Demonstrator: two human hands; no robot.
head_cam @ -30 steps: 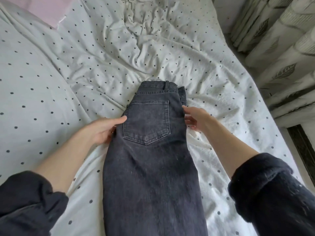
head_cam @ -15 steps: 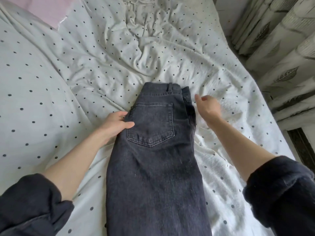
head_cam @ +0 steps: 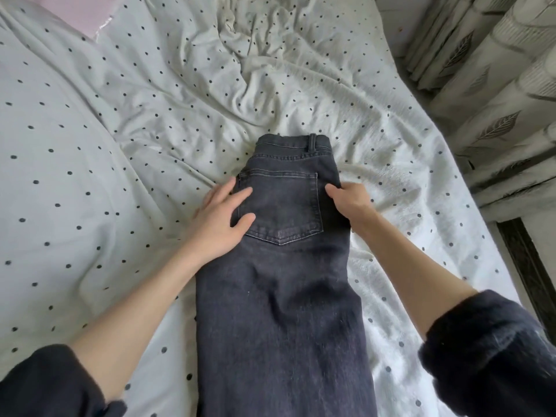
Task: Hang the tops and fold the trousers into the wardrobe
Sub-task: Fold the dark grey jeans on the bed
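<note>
Dark grey denim trousers (head_cam: 282, 281) flat on white dotted bed cover (head_cam: 120, 145), halved lengthwise; right hand (head_cam: 350, 203), lifted clear half second ago, now grasps right edge, fingers curled; left hand (head_cam: 221, 219) presses flat, fingers released; next fold apparently imminent.

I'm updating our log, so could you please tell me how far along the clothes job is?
Done: the dark jeans lie on the dotted bedsheet, folded lengthwise, back pocket up. In hand: the left hand presses flat on the pocket side, while the right hand takes a grip on the opposite edge. Left: folding them across and putting them away; no wardrobe or tops are in view.
</note>
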